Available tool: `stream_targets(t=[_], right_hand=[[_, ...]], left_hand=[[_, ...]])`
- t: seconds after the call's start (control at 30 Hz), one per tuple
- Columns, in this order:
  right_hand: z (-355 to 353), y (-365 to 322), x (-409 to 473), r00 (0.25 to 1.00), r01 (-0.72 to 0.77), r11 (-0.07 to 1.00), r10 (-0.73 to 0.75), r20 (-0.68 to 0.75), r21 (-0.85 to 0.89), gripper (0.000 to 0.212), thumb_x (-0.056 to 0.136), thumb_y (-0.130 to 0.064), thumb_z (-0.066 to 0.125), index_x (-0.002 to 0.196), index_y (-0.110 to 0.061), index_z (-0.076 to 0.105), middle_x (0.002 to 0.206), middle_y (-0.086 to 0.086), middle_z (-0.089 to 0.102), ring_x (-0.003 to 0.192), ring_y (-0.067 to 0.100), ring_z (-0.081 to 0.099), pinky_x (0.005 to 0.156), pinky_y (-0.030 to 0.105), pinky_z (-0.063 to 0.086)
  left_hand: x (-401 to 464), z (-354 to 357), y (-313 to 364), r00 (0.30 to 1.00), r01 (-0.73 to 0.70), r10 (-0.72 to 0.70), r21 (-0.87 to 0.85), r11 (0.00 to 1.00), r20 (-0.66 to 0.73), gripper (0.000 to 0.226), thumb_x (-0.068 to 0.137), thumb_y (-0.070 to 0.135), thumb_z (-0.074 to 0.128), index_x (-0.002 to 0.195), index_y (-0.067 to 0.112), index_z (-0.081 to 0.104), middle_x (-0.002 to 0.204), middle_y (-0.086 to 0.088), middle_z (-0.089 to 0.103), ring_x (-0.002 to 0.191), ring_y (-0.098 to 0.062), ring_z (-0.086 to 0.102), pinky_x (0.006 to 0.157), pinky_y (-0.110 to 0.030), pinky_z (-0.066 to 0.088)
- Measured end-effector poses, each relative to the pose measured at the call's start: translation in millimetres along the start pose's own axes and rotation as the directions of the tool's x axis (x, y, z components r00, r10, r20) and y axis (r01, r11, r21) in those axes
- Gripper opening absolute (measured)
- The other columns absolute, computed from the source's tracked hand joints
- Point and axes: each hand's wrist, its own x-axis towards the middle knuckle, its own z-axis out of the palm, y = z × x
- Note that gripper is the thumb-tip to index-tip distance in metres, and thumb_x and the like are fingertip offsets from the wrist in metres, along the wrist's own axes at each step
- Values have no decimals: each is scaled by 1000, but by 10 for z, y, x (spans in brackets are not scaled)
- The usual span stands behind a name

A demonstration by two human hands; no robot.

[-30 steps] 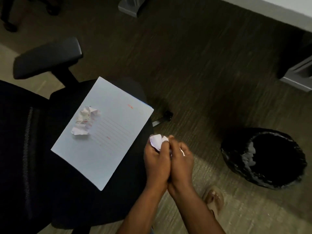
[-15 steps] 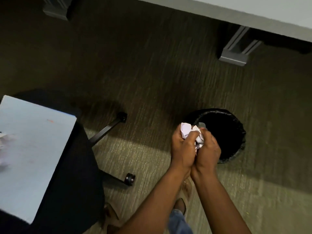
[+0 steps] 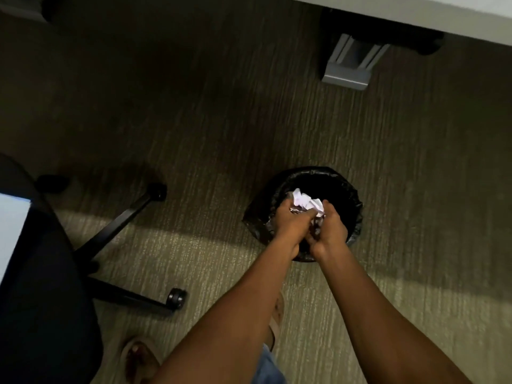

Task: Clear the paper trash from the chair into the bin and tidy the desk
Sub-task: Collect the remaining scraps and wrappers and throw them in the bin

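A crumpled white paper ball (image 3: 306, 202) is squeezed between my left hand (image 3: 291, 224) and my right hand (image 3: 331, 231). Both hands are pressed together right above the mouth of the round bin with a black liner (image 3: 352, 200) that stands on the carpet. The black office chair (image 3: 41, 286) is at the left edge, and a corner of the white sheet (image 3: 11, 228) lying on its seat shows there. The other paper scraps on the chair are out of view.
The chair's wheeled legs (image 3: 133, 297) spread across the carpet between chair and bin. A grey desk foot (image 3: 349, 70) and the desk's pale edge (image 3: 415, 20) lie beyond the bin. My sandalled feet (image 3: 141, 358) are at the bottom.
The view has swung right from the chair to the bin. Both hands have carried the paper ball from beside the chair's seat to over the bin's opening.
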Motion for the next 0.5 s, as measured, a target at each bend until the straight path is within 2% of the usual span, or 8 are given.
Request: stream_targets(t=[0.07,0.17,0.23,0.3,0.37,0.43,0.47,0.5], right_hand=[[-98,-17,118,999,-29,998,30,15,-56,34,96,-47,66,102,-14,70,75,5,78,66,20,74,58,33,60],[-220,-47,231,996,-80,992,83,26,-94,36,97,-56,60,104,-21,63,96,5,70,85,23,70,58,34,57],[-267,-43,256,992,-102,991,107,58,-89,44,99,-59,56,123,-22,60,116,7,67,98,25,66,68,39,56],[-300,-18,257,992,-103,993,106,64,-61,56,101,-61,50,140,-21,55,141,13,60,118,31,62,89,45,55],[-319,11,251,995,-91,996,92,39,-13,68,102,-64,46,153,-20,43,157,16,46,138,37,50,109,51,47],[-319,25,227,997,-79,997,79,24,14,73,102,-65,43,157,-18,38,162,17,39,145,37,43,115,51,42],[-315,30,211,997,-74,997,73,17,20,74,102,-65,42,157,-16,38,162,18,39,145,37,43,114,51,43],[-310,39,195,998,-70,997,70,10,25,74,102,-65,42,157,-15,38,161,18,40,144,36,44,111,50,44]], left_hand=[[42,38,10,992,121,-118,-86,989,41,37,85,12,77,119,7,64,116,-25,73,83,-27,71,60,-28,53],[111,41,7,977,209,-200,-165,964,70,44,91,26,72,128,5,65,126,-24,70,105,-35,70,75,-36,52],[97,20,21,976,213,-204,-183,960,71,42,95,36,65,127,8,68,127,-18,72,104,-30,71,78,-34,51],[74,-20,32,975,219,-207,-189,957,78,42,97,42,61,126,14,70,125,-11,74,89,-20,71,72,-29,51],[68,-82,13,976,212,-198,-199,957,87,36,98,45,59,119,20,72,114,-3,77,82,-14,72,72,-27,52],[39,-142,15,973,222,-200,-229,948,113,26,100,45,58,105,24,71,87,8,81,72,-8,76,61,-19,56],[19,-168,21,973,223,-199,-237,946,121,26,100,45,58,105,23,70,83,11,80,73,-5,76,60,-16,55],[-21,-192,37,972,223,-200,-229,948,119,31,99,46,58,113,21,69,90,11,78,84,-5,74,72,-16,54]])
